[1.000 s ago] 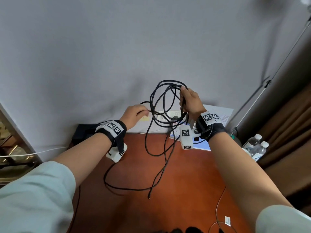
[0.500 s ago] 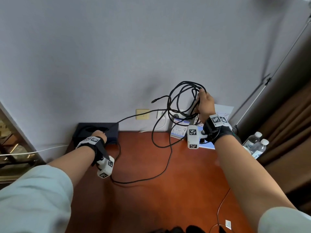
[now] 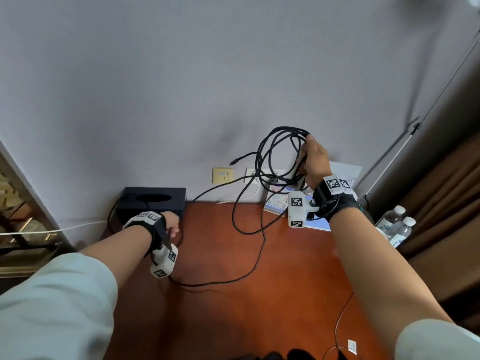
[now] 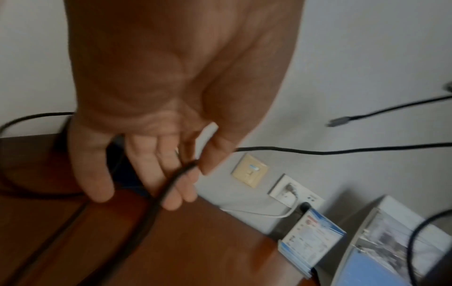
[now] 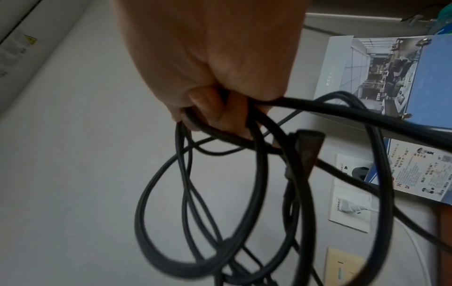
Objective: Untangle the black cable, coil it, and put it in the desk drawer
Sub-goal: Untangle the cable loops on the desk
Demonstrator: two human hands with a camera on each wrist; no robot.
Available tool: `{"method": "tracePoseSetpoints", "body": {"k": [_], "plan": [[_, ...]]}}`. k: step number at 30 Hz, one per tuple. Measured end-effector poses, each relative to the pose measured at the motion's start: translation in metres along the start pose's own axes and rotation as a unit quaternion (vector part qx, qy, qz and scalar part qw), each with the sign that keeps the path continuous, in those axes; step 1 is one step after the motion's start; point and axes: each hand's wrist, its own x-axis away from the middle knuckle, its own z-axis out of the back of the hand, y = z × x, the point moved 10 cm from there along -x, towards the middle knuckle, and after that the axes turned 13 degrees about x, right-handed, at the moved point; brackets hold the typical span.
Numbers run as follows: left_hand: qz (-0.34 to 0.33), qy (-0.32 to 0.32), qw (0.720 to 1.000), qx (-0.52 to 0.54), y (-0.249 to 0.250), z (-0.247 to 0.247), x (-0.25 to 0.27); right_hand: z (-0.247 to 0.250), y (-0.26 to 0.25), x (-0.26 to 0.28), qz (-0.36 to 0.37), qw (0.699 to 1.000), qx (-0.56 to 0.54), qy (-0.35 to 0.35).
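My right hand (image 3: 315, 159) is raised before the wall and grips several loops of the black cable (image 3: 259, 157). The right wrist view shows the fist (image 5: 220, 77) closed round the loops (image 5: 168, 260), with a flat black plug (image 5: 310, 147) hanging beside them. My left hand (image 3: 172, 226) is low over the red-brown desk (image 3: 285, 294), beside the black box. Its thumb and fingers (image 4: 156, 154) pinch one strand (image 4: 166, 189), which runs on to the coil. Another length trails across the desk. A free connector end (image 3: 235, 161) sticks out left of the coil. No drawer is in view.
A black tissue box (image 3: 153, 201) stands at the desk's back left corner. Wall sockets (image 3: 262, 174) and a beige plate (image 3: 222, 175) sit behind the desk. Leaflets and a blue folder (image 3: 278, 201) lean at the back right, with water bottles (image 3: 397, 224) beyond. A thin wire (image 3: 342, 320) lies front right.
My left hand has dropped from beside the coil down and left to the desk, drawing a strand out. My right hand has carried the coil to the right.
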Motion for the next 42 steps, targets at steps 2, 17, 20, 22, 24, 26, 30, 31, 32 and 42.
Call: {"method": "tracePoseSetpoints", "body": {"k": [2,17,20,22,24,26,30,31,32,42], "plan": [[-0.012,-0.061,0.997,-0.045,0.02,-0.027,0.02,-0.014,-0.004,0.006,0.0,0.999,0.006,-0.048],[-0.143,0.067,0.924,0.347,0.099,0.002,0.021,-0.029,-0.024,0.035,-0.005,0.978,-0.075,-0.195],[-0.067,0.159,0.981,0.09,0.071,0.045,0.004,-0.004,-0.018,0.027,-0.013,0.992,-0.03,-0.122],[-0.048,0.212,0.974,-0.057,0.057,0.07,-0.005,0.013,-0.016,0.02,-0.007,0.997,0.004,-0.072],[-0.043,0.238,0.968,-0.071,0.043,0.081,-0.007,0.027,-0.015,0.014,0.004,0.999,0.012,-0.037],[-0.043,0.236,0.966,-0.096,0.037,0.079,-0.003,0.033,-0.014,0.01,0.009,1.0,0.011,-0.023],[-0.102,0.2,0.969,-0.101,0.044,0.056,0.003,0.03,-0.012,0.01,0.023,1.0,0.008,-0.008],[-0.116,0.179,0.972,-0.101,0.046,0.045,0.003,0.027,-0.011,0.01,0.023,1.0,0.002,-0.009],[-0.115,0.153,0.979,-0.073,0.043,0.035,-0.005,0.023,-0.009,0.011,0.02,1.0,-0.007,-0.013],[-0.196,0.061,0.972,-0.112,0.088,-0.018,0.049,-0.017,0.014,0.023,-0.07,0.985,-0.147,-0.06]]}}
